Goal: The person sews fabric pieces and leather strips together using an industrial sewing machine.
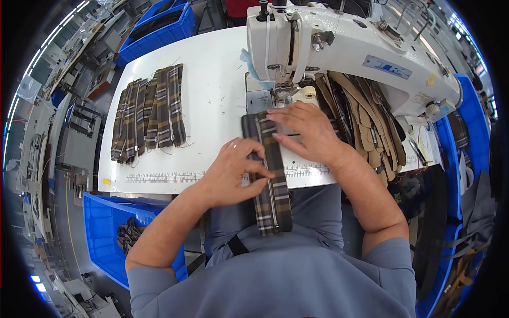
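Note:
A brown, black and white plaid fabric strip (282, 196) with a zipper along it runs from beside the sewing machine's needle area down over the table's front edge to my lap. My left hand (233, 172) is closed on the strip near its middle, thumb and fingers at the zipper line. At the strip's upper end, my right hand (310, 132) has its fingers stretched out, thumb apart, the tips touching the fabric's right side. The white sewing machine (334, 47) stands just beyond, its presser foot (283, 93) above the plate. The strip's upper end is slightly blurred.
Several similar plaid zipper strips (148, 114) lie on the table's left. A pile of tan and dark cut pieces (363, 116) sits under the machine arm. A printed ruler (159, 177) follows the front edge. Blue bins (103, 228) stand left, right and at the back left.

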A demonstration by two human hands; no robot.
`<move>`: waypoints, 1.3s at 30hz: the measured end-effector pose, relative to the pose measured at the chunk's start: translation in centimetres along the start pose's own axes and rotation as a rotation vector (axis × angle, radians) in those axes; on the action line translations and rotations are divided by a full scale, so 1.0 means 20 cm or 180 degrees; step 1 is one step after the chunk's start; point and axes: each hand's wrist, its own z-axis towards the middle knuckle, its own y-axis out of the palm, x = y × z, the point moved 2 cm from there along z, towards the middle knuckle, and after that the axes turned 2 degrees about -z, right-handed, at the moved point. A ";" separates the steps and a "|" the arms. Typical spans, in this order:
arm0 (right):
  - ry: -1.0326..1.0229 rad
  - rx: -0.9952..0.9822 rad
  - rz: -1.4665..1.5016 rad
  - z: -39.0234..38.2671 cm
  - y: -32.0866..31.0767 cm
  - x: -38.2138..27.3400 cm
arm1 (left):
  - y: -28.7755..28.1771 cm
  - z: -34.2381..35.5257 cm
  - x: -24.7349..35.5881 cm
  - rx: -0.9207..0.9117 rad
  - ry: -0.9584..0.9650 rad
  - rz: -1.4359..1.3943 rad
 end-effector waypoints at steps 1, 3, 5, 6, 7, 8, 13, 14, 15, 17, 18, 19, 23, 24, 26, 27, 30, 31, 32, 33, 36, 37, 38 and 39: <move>0.0001 -0.0005 -0.0007 -0.01 0.01 0.00 | 0.02 0.05 -0.06 -0.0049 -0.0007 -0.0100; 0.0008 -0.0247 -0.0550 -0.02 0.03 0.00 | 0.02 0.14 -0.13 -0.0105 -0.0145 0.0151; 0.0248 -0.0237 -0.0699 -0.03 0.04 0.02 | 0.02 0.20 -0.16 -0.0182 -0.0283 0.0406; 0.0228 -0.0254 -0.0736 -0.03 0.04 0.02 | 0.01 0.22 -0.16 0.0169 -0.0305 0.0528; 0.0210 -0.0271 -0.0772 -0.03 0.04 0.02 | 0.00 0.23 -0.17 0.0518 -0.0328 0.0650; 0.0219 -0.0269 -0.0766 -0.03 0.04 0.03 | 0.00 0.24 -0.20 0.0154 -0.0526 0.0734; 0.0249 -0.0103 -0.1117 0.00 0.04 0.02 | 0.00 0.26 -0.27 -0.0161 -0.0613 0.1231; 0.0259 -0.0102 -0.1116 0.00 0.04 0.02 | 0.00 0.27 -0.28 -0.0216 -0.0645 0.1292; 0.0324 -0.0111 -0.1073 0.00 0.04 0.03 | 0.00 0.28 -0.29 -0.0224 -0.0640 0.1289; 0.0407 -0.0125 -0.1042 0.00 0.04 0.04 | -0.01 0.29 -0.30 -0.0188 -0.0626 0.1264; 0.0413 -0.0097 -0.1027 0.00 0.04 0.04 | -0.01 0.30 -0.30 -0.0196 -0.0616 0.1255; 0.0416 -0.0070 -0.1012 0.00 0.04 0.04 | -0.01 0.30 -0.30 -0.0178 -0.0612 0.1261; 0.0409 -0.0063 -0.1015 0.00 0.03 0.03 | -0.01 0.29 -0.30 -0.0159 -0.0611 0.1252; 0.0439 -0.0102 -0.1016 0.00 0.03 0.02 | -0.01 0.29 -0.31 -0.0155 -0.0613 0.1249; 0.0471 -0.0139 -0.1017 0.01 0.02 0.02 | 0.00 0.30 -0.32 -0.0059 -0.0545 0.1319; 0.0455 -0.0158 -0.1026 0.00 0.02 0.02 | 0.00 0.29 -0.31 -0.0058 -0.0547 0.1321; 0.0450 -0.0157 -0.0994 0.00 0.02 0.03 | -0.01 0.29 -0.28 -0.0027 -0.0515 0.1322; 0.0444 -0.0142 -0.0949 0.00 0.02 0.03 | -0.02 0.29 -0.27 -0.0057 -0.0472 0.1283; 0.0443 -0.0140 -0.0948 -0.01 0.02 0.02 | -0.02 0.29 -0.26 -0.0085 -0.0428 0.1243; 0.0439 -0.0147 -0.0959 -0.01 0.02 0.02 | -0.01 0.28 -0.26 -0.0084 -0.0428 0.1244; 0.0412 -0.0140 -0.0977 -0.01 0.03 0.02 | -0.01 0.28 -0.27 0.0034 -0.0415 0.1087; 0.0407 -0.0125 -0.0986 -0.01 0.03 0.02 | -0.01 0.28 -0.26 0.0044 -0.0400 0.1064; 0.0402 -0.0128 -0.0988 -0.02 0.03 0.02 | -0.01 0.28 -0.26 0.0055 -0.0386 0.1040; 0.0402 -0.0121 -0.0987 -0.02 0.03 0.02 | -0.01 0.28 -0.26 0.0060 -0.0387 0.1039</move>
